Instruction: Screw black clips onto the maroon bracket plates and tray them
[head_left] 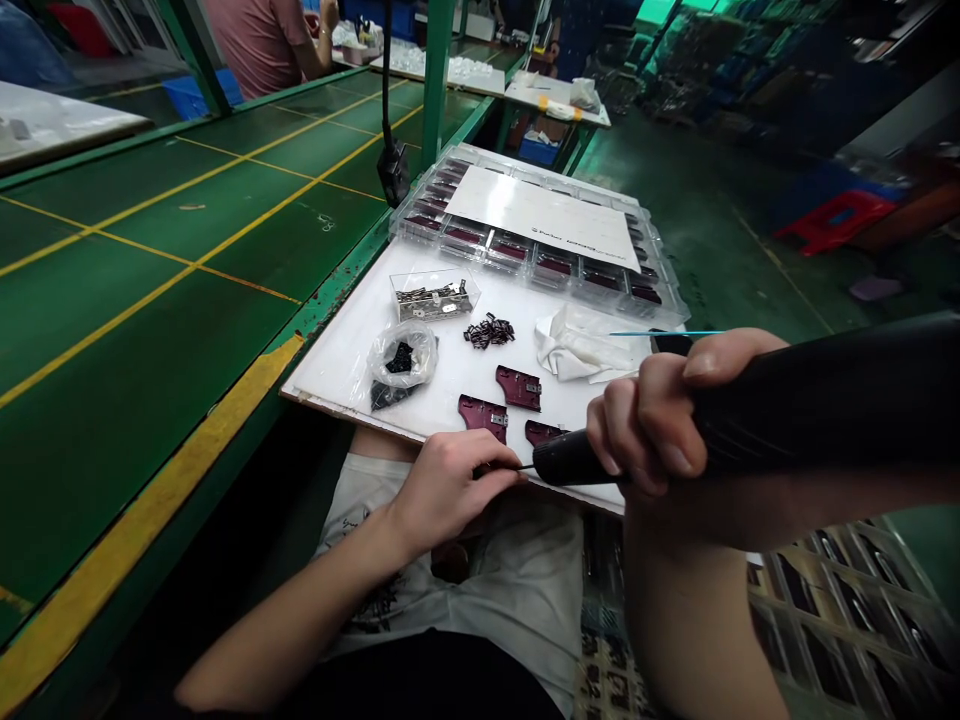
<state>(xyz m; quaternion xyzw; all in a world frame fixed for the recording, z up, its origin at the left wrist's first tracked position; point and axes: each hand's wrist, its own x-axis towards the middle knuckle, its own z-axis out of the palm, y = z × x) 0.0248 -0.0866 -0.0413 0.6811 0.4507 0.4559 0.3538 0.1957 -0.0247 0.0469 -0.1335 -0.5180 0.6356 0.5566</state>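
My right hand (660, 420) is wrapped round a black electric screwdriver (810, 410), tilted so that its thin bit points left. At the front edge of the white board (337, 340), my left hand (454, 490) is closed, thumb and forefinger pinched together right at the bit's tip. Whatever lies between those fingers is hidden or too small to name. Just beyond the hands lie maroon plates with small metal pieces on them: one plate (517, 388) farther back, another (482, 415) behind my left hand, and a third (545, 432) partly covered by the screwdriver.
Farther back are a clear box of metal parts (433, 300), a pile of dark clips (489, 331), a bag of black bits (403, 355) and a white cloth (577, 345). A compartment tray (525, 265) holds maroon pieces. Left runs a green conveyor (225, 220); a person (262, 45) sits beyond.
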